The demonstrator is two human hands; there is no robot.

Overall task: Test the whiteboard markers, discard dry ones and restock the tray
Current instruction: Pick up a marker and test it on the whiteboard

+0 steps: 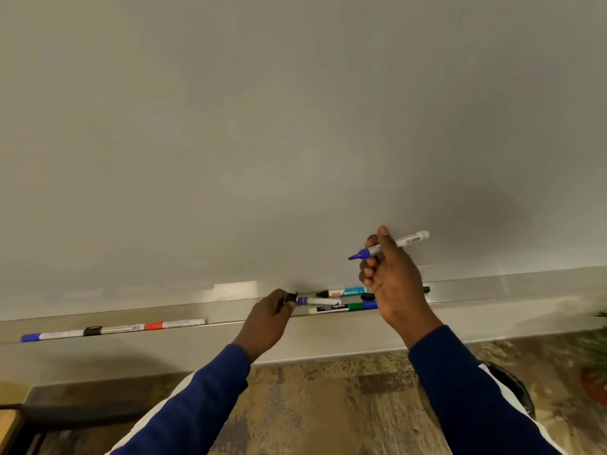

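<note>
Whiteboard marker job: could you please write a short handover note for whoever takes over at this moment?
Right hand holds an uncapped blue marker, tip near the whiteboard.
Left hand pinches a small dark piece, perhaps a cap, at the tray.
Three markers lie in a row at the tray's left end; loose markers lie under the hands.
Done: no test mark shows on the board.
Left: test, discard dry ones, restock.

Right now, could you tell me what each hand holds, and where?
The right hand grips the uncapped blue marker by its barrel, just behind the tip. The left hand pinches a small dark piece, perhaps a cap, at the tray.
</note>
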